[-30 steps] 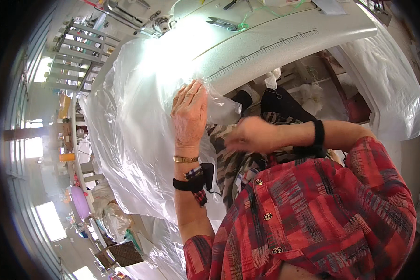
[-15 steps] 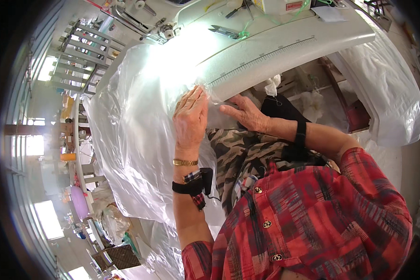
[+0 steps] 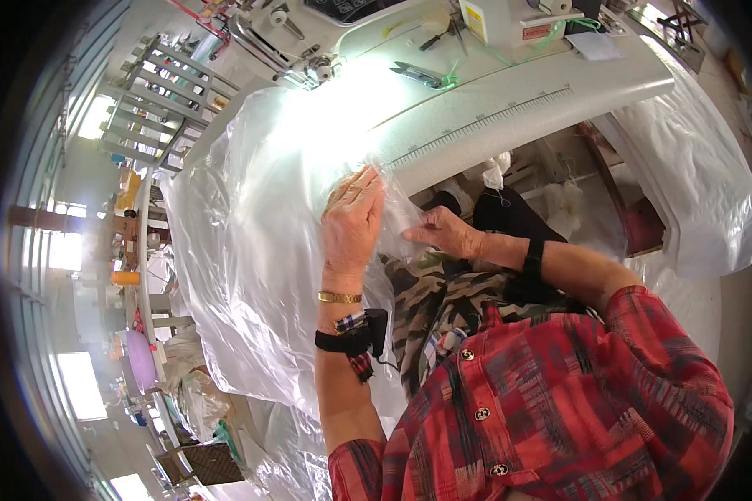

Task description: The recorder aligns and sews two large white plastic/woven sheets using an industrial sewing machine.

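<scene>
A large sheet of clear plastic film (image 3: 234,275) covers the table's left part and hangs down over its front edge beside my lap. My left hand (image 3: 353,225) lies flat on the film at the table's front edge, fingers stretched out side by side. To its right, my right hand (image 3: 447,234) has its thumb and fingers closed on the film's edge, just off the table. Above both hands, a sewing machine's needle area (image 3: 319,71) stands in bright lamp glare, which washes out the film there.
Thread snips (image 3: 418,73) and a dark-handled tool (image 3: 433,40) lie on the white machine table (image 3: 510,125), which carries a printed ruler. More plastic film (image 3: 702,184) drapes over its right end. A slatted grey rack (image 3: 163,100) stands at the far left.
My right hand has gone from spread fingers to closed on the film's edge and sits slightly lower. My left hand stays flat on the film. The whole view has shifted a little.
</scene>
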